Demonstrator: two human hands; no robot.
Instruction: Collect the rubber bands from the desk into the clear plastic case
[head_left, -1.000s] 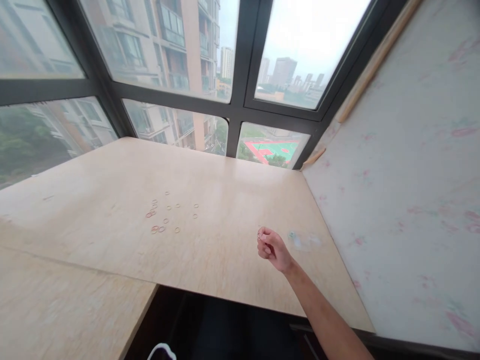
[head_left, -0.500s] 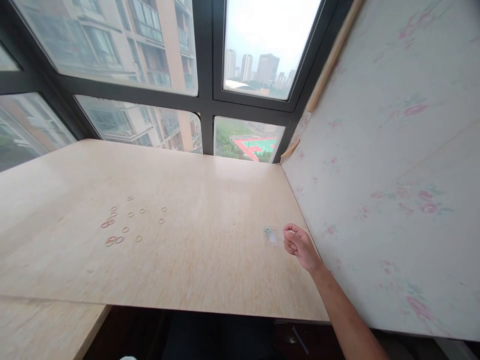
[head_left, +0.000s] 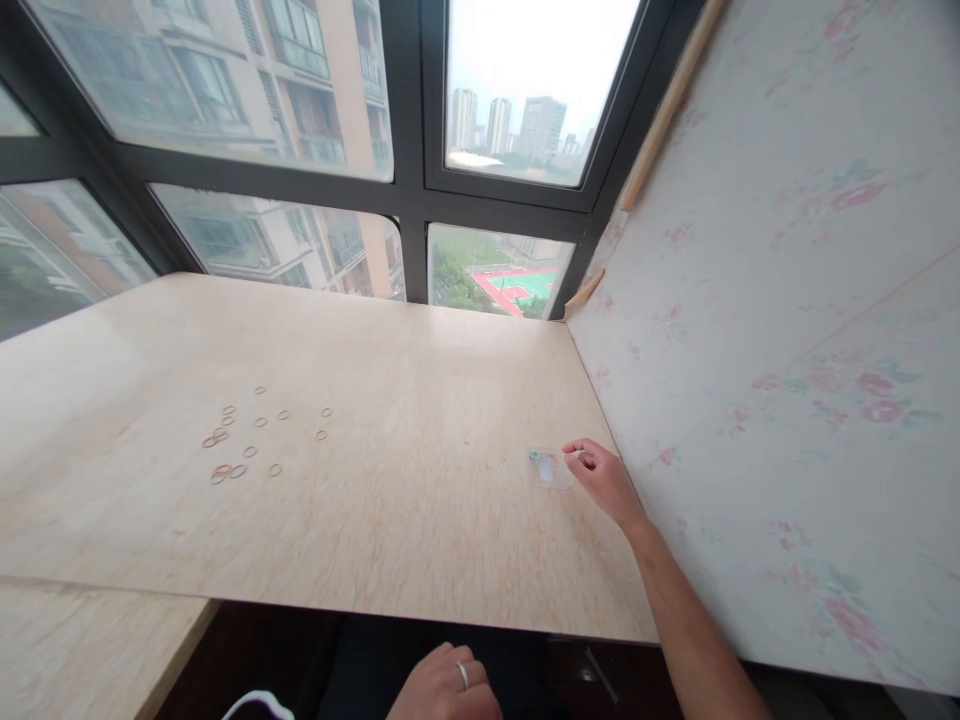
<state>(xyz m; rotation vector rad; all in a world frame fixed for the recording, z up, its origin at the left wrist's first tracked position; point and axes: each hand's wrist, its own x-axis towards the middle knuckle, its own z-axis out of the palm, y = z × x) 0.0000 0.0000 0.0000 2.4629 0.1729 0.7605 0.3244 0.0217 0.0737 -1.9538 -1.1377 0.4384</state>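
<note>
Most rubber bands [head_left: 255, 435] lie loose left of the desk's [head_left: 450, 400] middle, while the right hand [head_left: 604, 480] pinches the clear bag [head_left: 550, 470] near the right edge; the left hand's [head_left: 446, 690] grip is hidden.

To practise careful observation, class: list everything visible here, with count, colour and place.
small rings: about a dozen, reddish and tan, scattered left on the tabletop
clear bag: one, transparent, by the right hand
tabletop: one, pale wood, under the window
window: one, dark frame, behind the tabletop
wall panel: one, pale floral, at right
right hand: fingertips at the bag's edge
left hand: bottom edge, wearing a finger ring
</note>
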